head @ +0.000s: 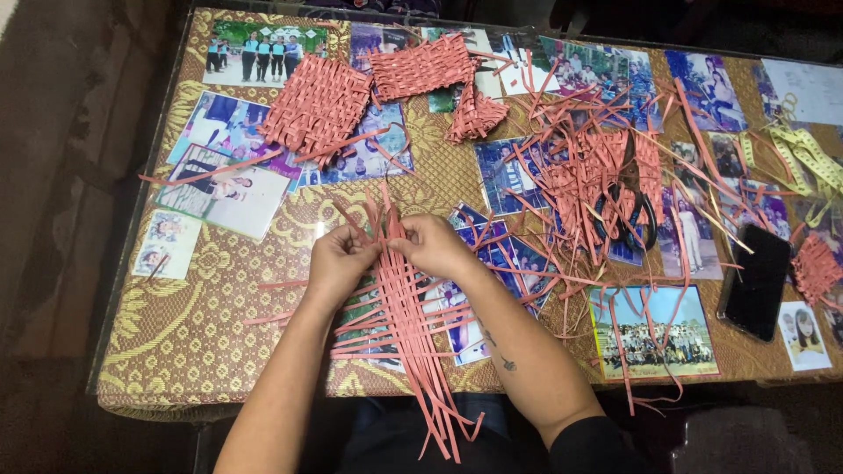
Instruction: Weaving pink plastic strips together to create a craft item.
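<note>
head view: woven strip mat (399,320) pinched between left hand (338,262) and right hand (436,246)

A half-woven mat of pink strips (399,307) lies flat at the table's near edge, long axis toward the person; its middle is tightly plaited; loose ends fan out sideways, upward, and hang over the front edge.

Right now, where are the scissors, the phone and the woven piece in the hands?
Scissors (625,219): head view, on the black handles.
Phone (757,283): head view, middle of the dark screen.
Woven piece (399,307): head view, on its woven middle, below both hands.
</note>
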